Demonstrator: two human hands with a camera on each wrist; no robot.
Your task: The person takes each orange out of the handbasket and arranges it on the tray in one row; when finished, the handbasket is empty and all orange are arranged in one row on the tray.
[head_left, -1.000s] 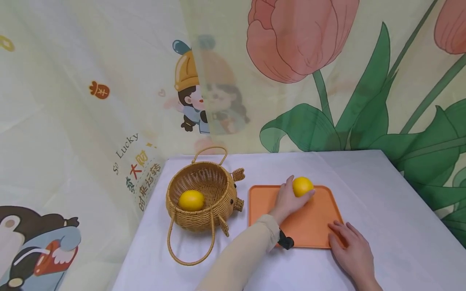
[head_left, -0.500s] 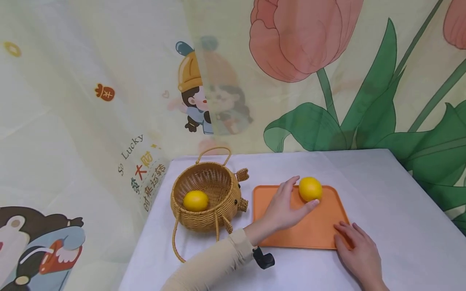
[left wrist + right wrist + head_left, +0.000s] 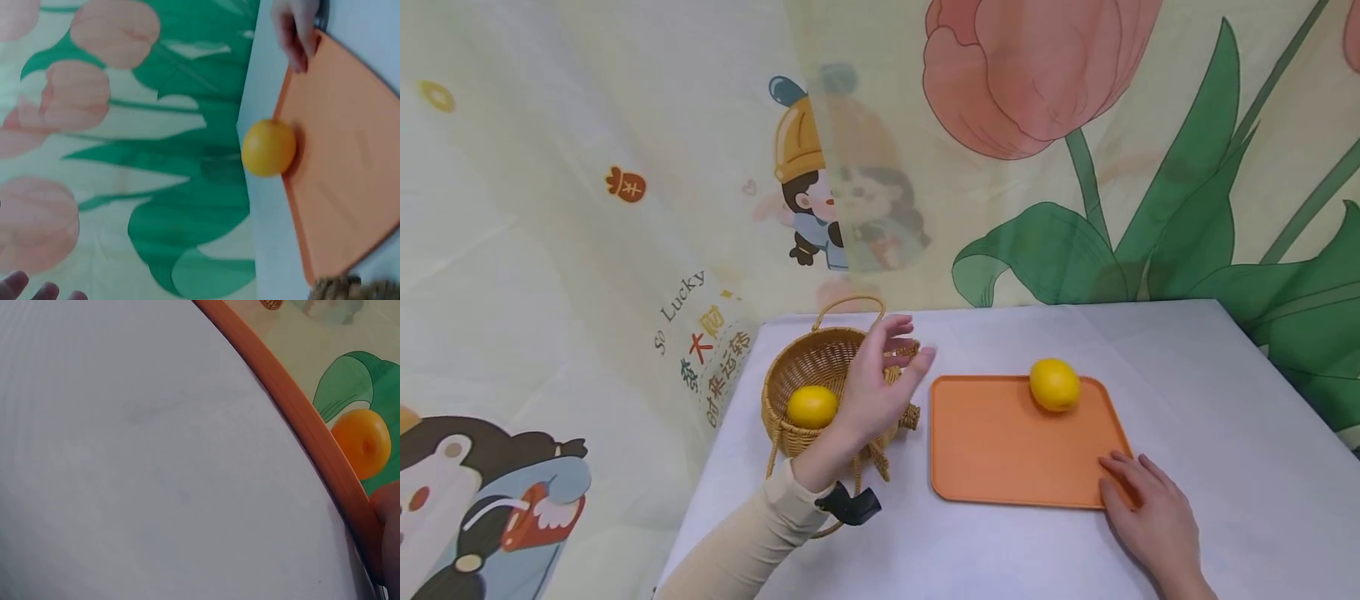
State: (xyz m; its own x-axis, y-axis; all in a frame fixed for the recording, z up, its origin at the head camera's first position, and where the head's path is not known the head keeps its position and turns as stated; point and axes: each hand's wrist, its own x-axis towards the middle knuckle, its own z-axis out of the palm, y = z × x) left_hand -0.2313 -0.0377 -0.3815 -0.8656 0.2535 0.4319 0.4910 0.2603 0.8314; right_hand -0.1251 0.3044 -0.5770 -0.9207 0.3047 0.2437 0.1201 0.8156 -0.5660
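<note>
One lemon [image 3: 1055,385] is seen on the orange tray [image 3: 1000,442], near its far right corner; whether the raised rim is touched by it cannot be told with certainty. A second lemon [image 3: 812,407] is contained in the wicker animal basket [image 3: 808,358], standing left of the tray on the white-covered bench [image 3: 1247,400]. The left hand [image 3: 876,387] is held over the right side of the basket, its fingers relaxed and slightly bent, with nothing gripped. The right hand [image 3: 1157,521] is rested at the near right corner of the tray, its fingers loosely extended against the edge. For good work here, the left wrist should be carried high enough that the basket handles are not caught by the sleeve [image 3: 760,521]. Only light, even pressure should be given to the tray, since a round fruit may be rolled by any tilt. If the tray's lemon is to be grasped, its middle is best taken from two opposite sides.
</note>
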